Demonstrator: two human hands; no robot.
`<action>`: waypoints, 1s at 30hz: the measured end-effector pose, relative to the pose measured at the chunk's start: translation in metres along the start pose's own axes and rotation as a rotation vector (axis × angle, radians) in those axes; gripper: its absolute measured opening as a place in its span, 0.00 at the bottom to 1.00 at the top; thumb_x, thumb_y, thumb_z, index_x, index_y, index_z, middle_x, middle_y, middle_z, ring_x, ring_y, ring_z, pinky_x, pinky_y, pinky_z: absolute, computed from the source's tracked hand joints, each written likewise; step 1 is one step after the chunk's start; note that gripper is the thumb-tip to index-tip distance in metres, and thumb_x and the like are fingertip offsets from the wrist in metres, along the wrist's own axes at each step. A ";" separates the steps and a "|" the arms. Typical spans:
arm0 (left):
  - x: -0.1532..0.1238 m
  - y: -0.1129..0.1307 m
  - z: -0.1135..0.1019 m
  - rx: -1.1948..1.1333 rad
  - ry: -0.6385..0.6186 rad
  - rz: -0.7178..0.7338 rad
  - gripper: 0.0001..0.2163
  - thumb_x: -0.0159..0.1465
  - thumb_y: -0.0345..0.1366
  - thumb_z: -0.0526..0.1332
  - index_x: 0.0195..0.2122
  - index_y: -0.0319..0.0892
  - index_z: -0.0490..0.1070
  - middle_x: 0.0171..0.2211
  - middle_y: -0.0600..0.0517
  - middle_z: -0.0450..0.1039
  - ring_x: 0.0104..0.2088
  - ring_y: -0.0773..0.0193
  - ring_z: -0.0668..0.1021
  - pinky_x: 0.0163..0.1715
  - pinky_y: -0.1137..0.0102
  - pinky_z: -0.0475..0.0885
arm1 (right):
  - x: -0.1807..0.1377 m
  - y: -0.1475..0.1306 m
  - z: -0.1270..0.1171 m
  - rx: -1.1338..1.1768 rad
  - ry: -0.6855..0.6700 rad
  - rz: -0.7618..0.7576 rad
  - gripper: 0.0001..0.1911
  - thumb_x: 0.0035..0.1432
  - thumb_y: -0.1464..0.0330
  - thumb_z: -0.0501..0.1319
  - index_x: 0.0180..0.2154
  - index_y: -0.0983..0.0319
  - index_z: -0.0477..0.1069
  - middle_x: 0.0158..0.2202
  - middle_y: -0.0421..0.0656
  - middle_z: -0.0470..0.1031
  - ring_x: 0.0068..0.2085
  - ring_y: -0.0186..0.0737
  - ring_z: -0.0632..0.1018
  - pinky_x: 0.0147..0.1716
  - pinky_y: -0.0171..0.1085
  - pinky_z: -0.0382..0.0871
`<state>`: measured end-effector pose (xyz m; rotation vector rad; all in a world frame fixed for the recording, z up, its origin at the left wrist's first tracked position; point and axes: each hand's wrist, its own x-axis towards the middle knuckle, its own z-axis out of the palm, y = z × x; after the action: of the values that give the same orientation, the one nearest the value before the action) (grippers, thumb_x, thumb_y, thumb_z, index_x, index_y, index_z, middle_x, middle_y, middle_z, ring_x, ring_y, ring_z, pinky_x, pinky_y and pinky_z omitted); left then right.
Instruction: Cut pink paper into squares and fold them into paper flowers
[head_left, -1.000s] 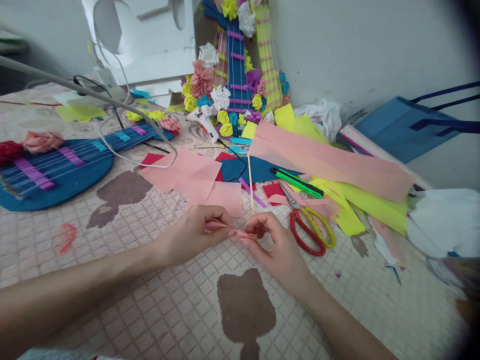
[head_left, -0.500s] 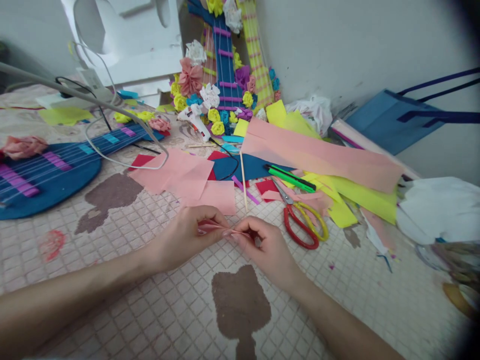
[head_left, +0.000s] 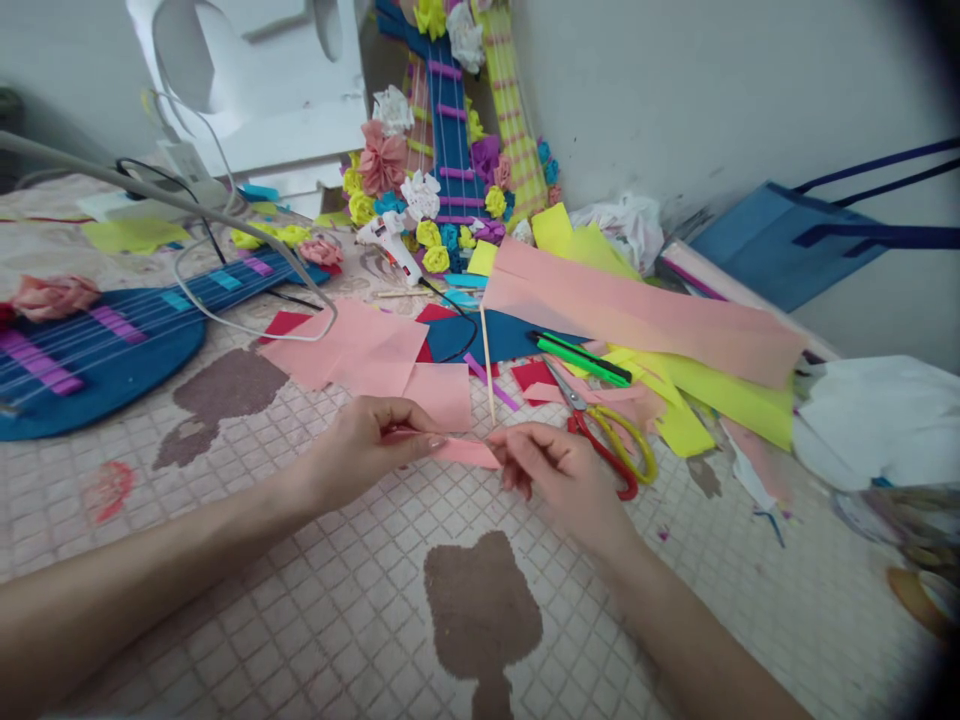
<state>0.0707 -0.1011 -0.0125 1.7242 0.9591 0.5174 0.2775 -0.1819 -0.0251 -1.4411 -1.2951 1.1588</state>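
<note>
Both my hands meet over the checked tablecloth [head_left: 315,620] and pinch one small folded strip of pink paper [head_left: 466,452]. My left hand [head_left: 367,450] grips its left end with thumb and fingers closed. My right hand [head_left: 559,478] pinches its right end. Just behind them lie loose pink paper squares [head_left: 375,352] and a thin wooden stick [head_left: 487,365]. Red and yellow scissors [head_left: 611,440] lie right beside my right hand.
A long pink sheet [head_left: 645,320], yellow sheets [head_left: 712,395] and a green marker [head_left: 585,358] lie to the right. A white glue gun [head_left: 390,245] sits by paper flowers [head_left: 405,170]. A blue felt guitar [head_left: 97,340] lies at the left, a blue bag [head_left: 795,240] at the right.
My hands have drawn slightly apart, and more of the pink strip now shows between them. The camera shifted a little.
</note>
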 end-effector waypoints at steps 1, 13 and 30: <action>0.000 0.000 -0.001 0.001 0.003 -0.009 0.11 0.56 0.41 0.62 0.26 0.37 0.73 0.20 0.55 0.69 0.22 0.71 0.69 0.21 0.77 0.61 | 0.000 0.000 0.000 0.018 0.003 0.001 0.16 0.62 0.58 0.54 0.38 0.62 0.74 0.26 0.41 0.74 0.23 0.30 0.71 0.18 0.30 0.62; 0.002 -0.004 -0.001 -0.013 0.009 0.010 0.11 0.57 0.42 0.62 0.28 0.37 0.73 0.21 0.55 0.68 0.22 0.72 0.67 0.21 0.77 0.60 | -0.001 -0.003 0.002 -0.017 -0.132 0.052 0.14 0.61 0.59 0.55 0.33 0.62 0.72 0.28 0.41 0.76 0.22 0.30 0.74 0.17 0.30 0.63; -0.008 0.004 0.012 -0.001 -0.005 0.035 0.08 0.58 0.38 0.61 0.29 0.39 0.75 0.29 0.52 0.77 0.30 0.66 0.76 0.29 0.74 0.69 | -0.005 -0.013 0.008 -0.218 -0.113 -0.103 0.10 0.55 0.62 0.63 0.37 0.60 0.70 0.35 0.40 0.74 0.33 0.34 0.72 0.30 0.33 0.64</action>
<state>0.0765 -0.1154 -0.0120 1.7434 0.9261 0.5365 0.2665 -0.1854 -0.0134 -1.4609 -1.5965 1.0700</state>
